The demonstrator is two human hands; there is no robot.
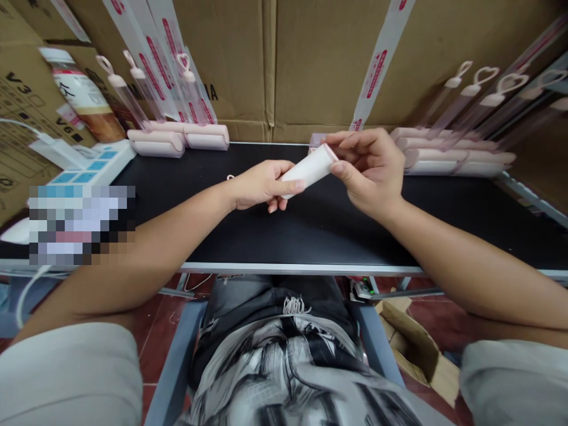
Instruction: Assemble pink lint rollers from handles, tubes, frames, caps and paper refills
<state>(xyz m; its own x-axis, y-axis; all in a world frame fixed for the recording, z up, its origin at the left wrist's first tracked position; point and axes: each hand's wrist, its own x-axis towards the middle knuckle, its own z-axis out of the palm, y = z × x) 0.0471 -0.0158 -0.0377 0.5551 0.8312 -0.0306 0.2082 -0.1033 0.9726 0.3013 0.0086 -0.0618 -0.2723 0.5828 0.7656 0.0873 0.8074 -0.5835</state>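
A white cylinder (309,170) with a pale pink end is held tilted above the black tabletop, its right end higher. Wrapped round its lower left end is my left hand (262,186), the thumb lying along the side. My right hand (371,170) has its thumb against the upper right end, with the fingers curled behind and above it. The inner side of those fingers is partly hidden. Just behind the cylinder, a small clear piece (316,141) shows at the back edge of the table.
Pale pink rollers with clear tubes and looped tips stand at the back left (206,136) and back right (461,161). A power strip (95,168), a drink bottle (84,97) and a blurred-out object (80,225) are on the left. Cardboard boxes (310,65) rise behind the black tabletop (355,236).
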